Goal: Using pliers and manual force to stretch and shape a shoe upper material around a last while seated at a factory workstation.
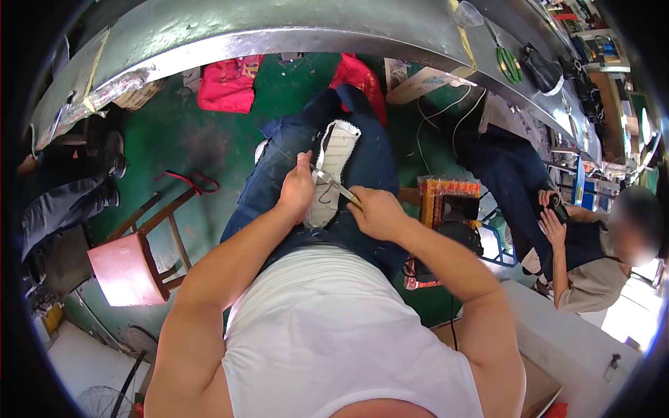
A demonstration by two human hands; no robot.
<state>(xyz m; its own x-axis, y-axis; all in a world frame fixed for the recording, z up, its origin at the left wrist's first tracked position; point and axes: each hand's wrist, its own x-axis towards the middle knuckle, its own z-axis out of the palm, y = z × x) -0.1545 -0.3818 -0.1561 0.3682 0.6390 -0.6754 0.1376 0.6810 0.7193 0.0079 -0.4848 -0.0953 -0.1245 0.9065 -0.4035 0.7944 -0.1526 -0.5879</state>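
A shoe (336,150) lies across my lap with its pale, ridged sole facing up and its long side pointing away from me. Stitching or a rough edge runs along its rim. My left hand (298,184) grips the shoe's left side, thumb raised along the edge. In my right hand (380,212) is a hand tool (339,187) with a pale handle and a narrow metal shaft; its kind I cannot make out. The shaft crosses over the middle of the sole toward my left thumb. A dark curved thread or cord (323,196) shows on the sole beside it.
A metal-topped bench (279,42) spans the far side, with green-handled scissors (510,64) on it. A stool with a pink seat (125,270) is at left. Red bags (228,85) lie under the bench. Another person (592,244) sits at right; someone's legs (63,209) show at left.
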